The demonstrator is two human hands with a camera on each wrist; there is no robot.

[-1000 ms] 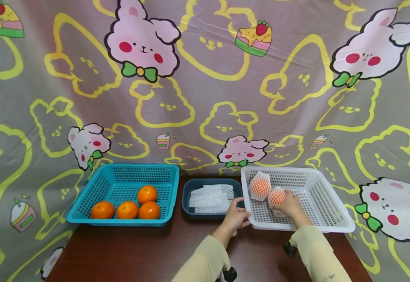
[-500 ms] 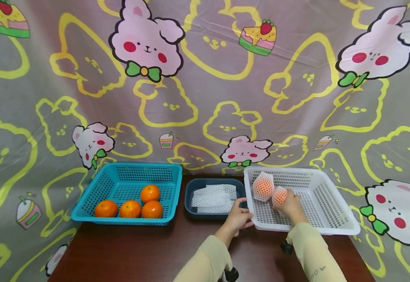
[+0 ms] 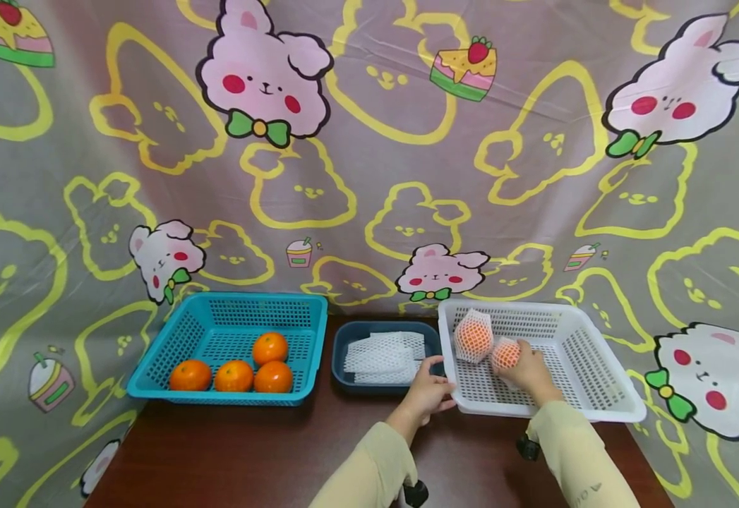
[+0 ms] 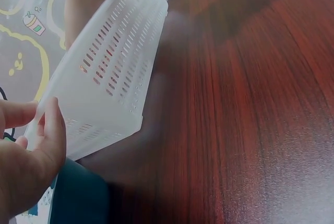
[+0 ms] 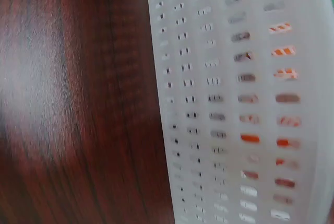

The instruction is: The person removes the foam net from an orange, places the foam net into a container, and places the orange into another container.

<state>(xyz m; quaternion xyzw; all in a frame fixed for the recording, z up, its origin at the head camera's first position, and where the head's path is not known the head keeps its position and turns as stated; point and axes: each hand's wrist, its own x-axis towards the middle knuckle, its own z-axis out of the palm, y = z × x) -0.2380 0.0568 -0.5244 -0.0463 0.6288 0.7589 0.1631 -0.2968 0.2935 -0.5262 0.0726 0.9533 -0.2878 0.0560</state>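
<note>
In the head view a white basket [image 3: 598, 413] at the right holds two oranges in white foam nets. The larger netted orange [image 3: 473, 337] lies in its back left corner. My right hand [image 3: 530, 370] grips the smaller netted orange [image 3: 505, 353] beside it, inside the basket. My left hand [image 3: 428, 391] pinches the basket's left rim near the front corner. The left wrist view shows the left hand [image 4: 31, 156] with thumb and fingers on the rim of the white basket [image 4: 99, 88]. Only the basket's wall [image 5: 235, 104] shows in the right wrist view, with orange behind its slots.
A dark blue tray [image 3: 385, 389] with white foam nets [image 3: 382, 356] stands left of the white basket. Farther left, a teal basket [image 3: 217, 398] holds several bare oranges [image 3: 233, 376]. A patterned cloth [image 3: 344, 162] hangs behind the dark wooden table [image 3: 248, 451].
The head view has shifted slightly since the first frame. My right wrist and sleeve have turned a little to the right since the last earlier frame. Both hands keep their places at the basket.
</note>
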